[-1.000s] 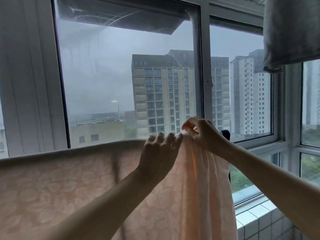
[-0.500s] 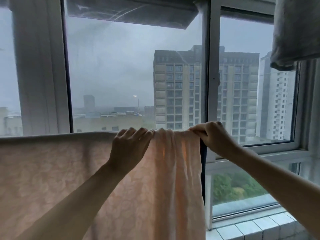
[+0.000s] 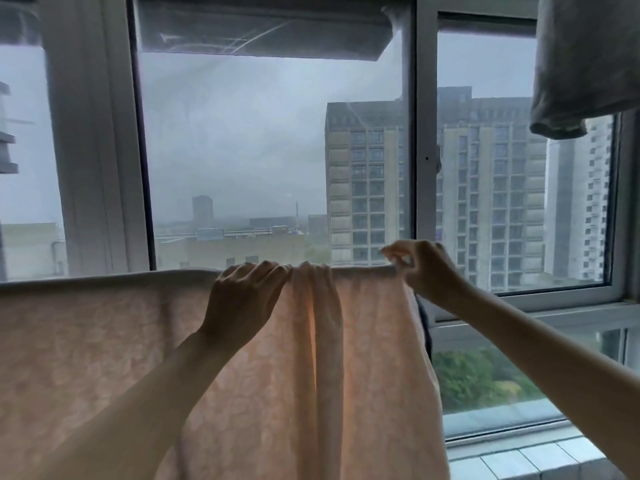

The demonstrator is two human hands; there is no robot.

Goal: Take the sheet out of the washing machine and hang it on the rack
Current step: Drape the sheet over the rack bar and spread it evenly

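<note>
A pale peach patterned sheet (image 3: 104, 358) hangs draped over a horizontal rack bar that it hides, its top fold running across the view from the left edge to the right of centre. My left hand (image 3: 242, 299) grips a bunched part of the top fold, fingers curled over it. My right hand (image 3: 426, 271) pinches the sheet's right top corner between thumb and fingertips. Folds of cloth hang between the two hands. A dark upright of the rack (image 3: 424, 323) shows just right of the sheet.
Large windows (image 3: 242, 150) with white frames stand right behind the sheet. A grey cloth (image 3: 585, 64) hangs from above at the top right. A tiled sill (image 3: 519, 459) runs along the bottom right.
My right hand has pulled the sheet's corner further right along the bar, spreading the bunched cloth wider. My left hand stays gripping the fold. The view has shifted.
</note>
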